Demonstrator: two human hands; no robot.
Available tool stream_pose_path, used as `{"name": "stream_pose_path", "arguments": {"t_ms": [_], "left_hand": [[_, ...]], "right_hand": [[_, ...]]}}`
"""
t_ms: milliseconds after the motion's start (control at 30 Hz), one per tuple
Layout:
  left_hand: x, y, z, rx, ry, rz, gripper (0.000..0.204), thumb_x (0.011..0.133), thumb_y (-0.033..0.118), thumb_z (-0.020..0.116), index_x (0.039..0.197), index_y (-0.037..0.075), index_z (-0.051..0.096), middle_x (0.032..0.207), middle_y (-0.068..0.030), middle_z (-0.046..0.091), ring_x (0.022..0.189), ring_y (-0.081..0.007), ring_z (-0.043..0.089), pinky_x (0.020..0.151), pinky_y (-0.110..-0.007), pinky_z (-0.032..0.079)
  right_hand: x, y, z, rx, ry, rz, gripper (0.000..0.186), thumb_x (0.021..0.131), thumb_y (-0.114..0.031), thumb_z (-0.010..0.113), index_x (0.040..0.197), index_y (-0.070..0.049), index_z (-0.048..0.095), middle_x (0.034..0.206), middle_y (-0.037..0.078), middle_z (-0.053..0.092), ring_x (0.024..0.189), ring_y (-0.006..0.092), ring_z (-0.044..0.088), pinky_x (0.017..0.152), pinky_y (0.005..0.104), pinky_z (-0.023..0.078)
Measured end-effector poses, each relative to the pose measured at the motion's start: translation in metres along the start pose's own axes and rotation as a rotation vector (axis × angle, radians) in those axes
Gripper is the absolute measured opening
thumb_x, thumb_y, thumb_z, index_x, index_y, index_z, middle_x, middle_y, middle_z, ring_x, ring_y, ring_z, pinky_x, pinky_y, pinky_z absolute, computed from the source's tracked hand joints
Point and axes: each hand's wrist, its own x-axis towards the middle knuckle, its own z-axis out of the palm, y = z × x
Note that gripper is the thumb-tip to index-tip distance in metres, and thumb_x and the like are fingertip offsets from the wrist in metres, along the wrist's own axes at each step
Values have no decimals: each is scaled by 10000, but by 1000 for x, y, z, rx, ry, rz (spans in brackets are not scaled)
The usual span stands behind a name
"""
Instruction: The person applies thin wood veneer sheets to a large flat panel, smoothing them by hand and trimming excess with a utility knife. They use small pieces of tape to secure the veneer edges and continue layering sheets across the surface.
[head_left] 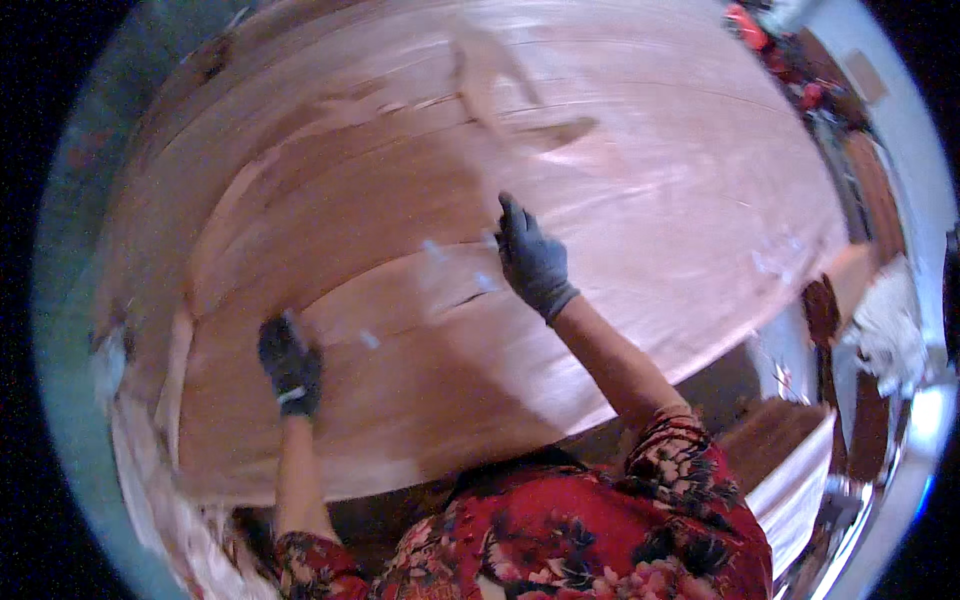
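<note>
A broad sheet of pinkish-brown wood veneer (670,230) covers the work surface, with cracks and loose strips, among them a torn piece (560,132) near the top middle. Short pale blue tape-like bits (432,250) are scattered on its middle. My left hand (291,365), in a dark glove, lies flat on the veneer at lower left, fingers stretched out. My right hand (530,260), in a grey glove, is over the middle beside the pale bits, index finger forward and the others curled; whatever they may hold is too small to make out.
Along the right edge are red-and-black objects (760,45), dark wood strips (860,170) and a white crumpled cloth (890,325). More veneer stock (775,450) sits at lower right, below the sheet's edge. Crumpled pale material (155,510) hangs at the left edge, beside the green floor (75,280).
</note>
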Motion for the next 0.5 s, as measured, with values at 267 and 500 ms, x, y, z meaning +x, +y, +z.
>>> {"name": "stream_pose_path", "arguments": {"t_ms": [267, 500], "left_hand": [[-34, -1, 12, 82, 82, -27, 651, 871, 309, 559, 1398, -19, 359, 1404, -246, 404, 1319, -419, 343, 1098, -493, 265], [-133, -34, 56, -49, 479, -175, 598, 902, 389, 542, 1334, -11, 434, 1342, -210, 467, 1223, -372, 444, 1038, -458, 353]], "right_hand": [[-208, 119, -108, 690, 413, 803, 353, 902, -62, 546, 1248, -56, 480, 884, 115, 700, 648, 127, 607, 560, 253, 483], [-364, 164, -171, 1353, 635, 1472, 271, 870, -362, 652, 843, -95, 615, 700, 69, 628, 387, 126, 404, 371, 292, 348]]}}
